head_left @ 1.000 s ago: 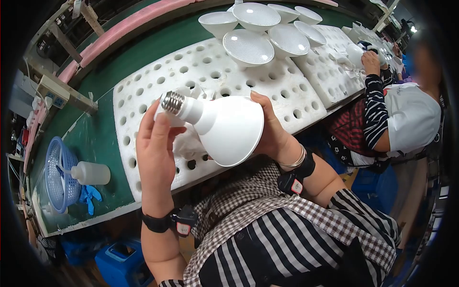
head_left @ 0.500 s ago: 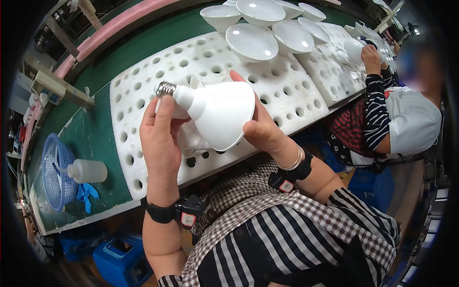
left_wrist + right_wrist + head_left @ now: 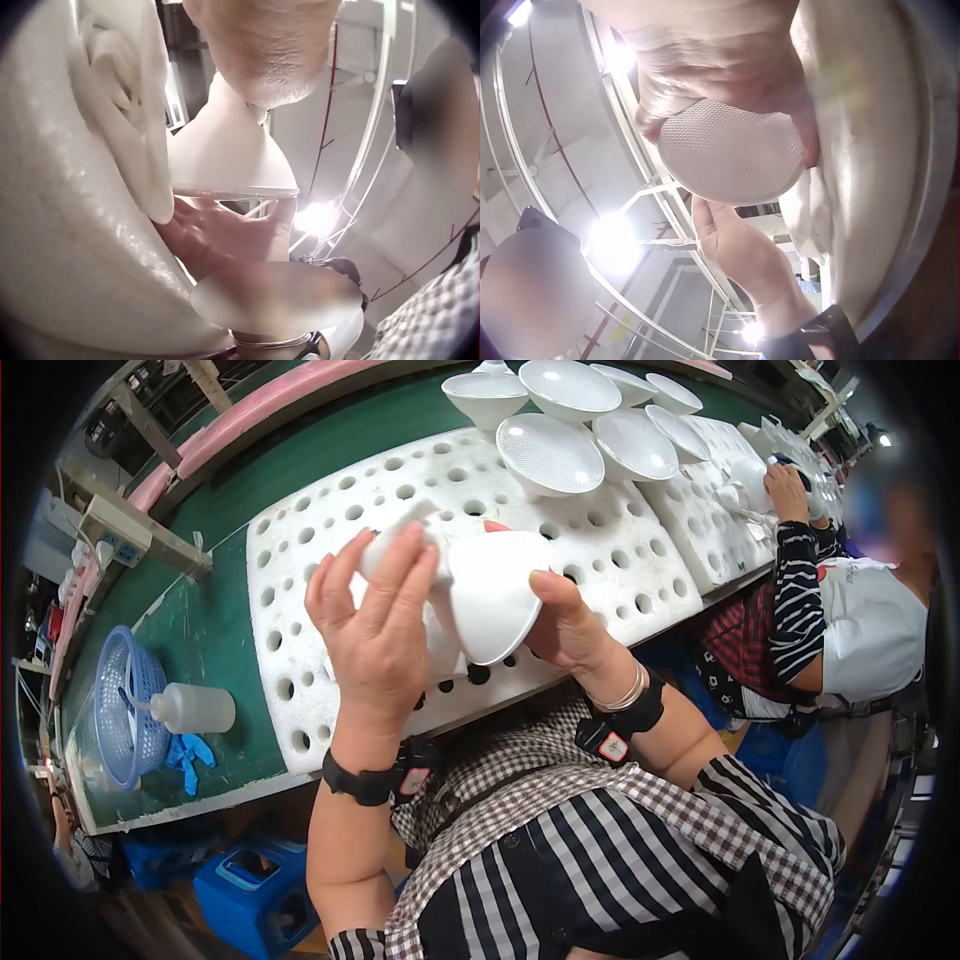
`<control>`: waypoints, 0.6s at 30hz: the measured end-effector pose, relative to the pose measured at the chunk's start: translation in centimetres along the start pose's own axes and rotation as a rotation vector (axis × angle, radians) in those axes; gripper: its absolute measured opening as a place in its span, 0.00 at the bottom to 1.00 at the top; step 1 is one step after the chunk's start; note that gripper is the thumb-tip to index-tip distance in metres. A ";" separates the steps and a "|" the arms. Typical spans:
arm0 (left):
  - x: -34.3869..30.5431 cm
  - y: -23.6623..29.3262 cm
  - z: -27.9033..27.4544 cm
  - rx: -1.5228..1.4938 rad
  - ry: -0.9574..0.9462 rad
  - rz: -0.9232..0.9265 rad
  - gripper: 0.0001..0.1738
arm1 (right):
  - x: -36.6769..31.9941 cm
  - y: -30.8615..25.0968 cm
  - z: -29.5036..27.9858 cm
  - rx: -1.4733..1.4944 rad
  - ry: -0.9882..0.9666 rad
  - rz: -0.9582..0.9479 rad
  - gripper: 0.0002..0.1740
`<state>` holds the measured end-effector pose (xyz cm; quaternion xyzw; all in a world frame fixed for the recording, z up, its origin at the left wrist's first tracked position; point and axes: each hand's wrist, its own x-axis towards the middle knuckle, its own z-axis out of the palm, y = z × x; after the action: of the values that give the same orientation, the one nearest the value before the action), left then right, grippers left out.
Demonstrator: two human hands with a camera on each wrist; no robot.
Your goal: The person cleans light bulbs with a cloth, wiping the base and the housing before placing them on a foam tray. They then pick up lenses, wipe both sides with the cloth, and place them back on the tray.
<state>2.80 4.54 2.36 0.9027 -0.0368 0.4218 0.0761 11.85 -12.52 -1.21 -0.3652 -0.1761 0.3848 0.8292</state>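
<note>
A white reflector light bulb [image 3: 495, 595] with a wide, flared body is held over the foam board. My right hand [image 3: 572, 625] grips the wide rim, thumb on the near edge and other fingers behind. My left hand [image 3: 378, 635] curls round the narrow end, hiding the screw base; a blurred white cloth-like piece shows at its fingers. In the right wrist view the bulb's textured lens [image 3: 735, 150] sits in the right hand's grasp. Below the hands, crumpled white cloth [image 3: 815, 214] rests against the board. In the left wrist view the bulb [image 3: 232, 154] narrows toward the left hand.
The white foam board [image 3: 330, 540] is full of holes. Several more reflector bulbs [image 3: 550, 455] stand lens-up at its far side. To the left are a blue basket [image 3: 125, 710], a squeeze bottle [image 3: 200, 708] and a blue glove [image 3: 188, 760]. Another person [image 3: 860, 610] works at the right.
My left hand has turned and closed over the screw base, which showed before. The right thumb has shifted up to the lens rim, and the bulb has tilted slightly.
</note>
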 end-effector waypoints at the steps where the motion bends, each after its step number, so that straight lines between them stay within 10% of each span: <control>1: -0.1 -0.2 0.3 -0.002 0.000 0.004 0.19 | 0.1 -0.1 0.1 -0.024 0.031 0.013 0.53; 11: -0.2 -1.1 -0.1 0.086 -0.024 0.077 0.20 | 0.3 -0.6 0.1 -0.032 -0.012 0.017 0.51; 15: 0.6 -6.6 0.3 0.050 0.106 -0.100 0.16 | 0.1 -1.4 -0.1 -0.052 0.119 0.064 0.44; 18: -0.4 -8.7 0.7 0.059 -0.150 -0.316 0.19 | -1.1 -2.3 0.1 -0.038 0.152 0.025 0.45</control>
<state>4.18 12.99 0.68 0.9280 0.1122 0.3372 0.1118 12.30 -14.31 0.54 -0.4110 -0.1154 0.3631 0.8282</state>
